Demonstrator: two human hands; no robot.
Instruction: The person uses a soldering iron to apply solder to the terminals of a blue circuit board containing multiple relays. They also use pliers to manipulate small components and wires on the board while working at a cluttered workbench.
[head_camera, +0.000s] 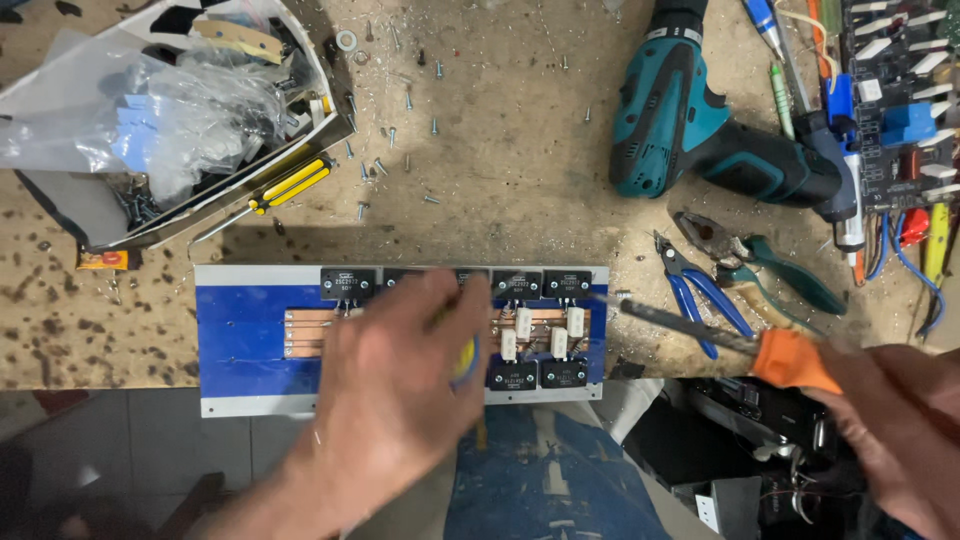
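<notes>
left hand (400, 390) hides board (250, 340) middle | right hand (900, 430) cut off, blurred

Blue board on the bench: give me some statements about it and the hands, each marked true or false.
1. The right hand holds an orange-handled tool. True.
2. The left hand rests on the cordless drill. False: it is over the blue board.
3. Black square components sit along the board's far edge. True.
4. The blue-handled pliers lie left of the board. False: they lie to its right.
</notes>
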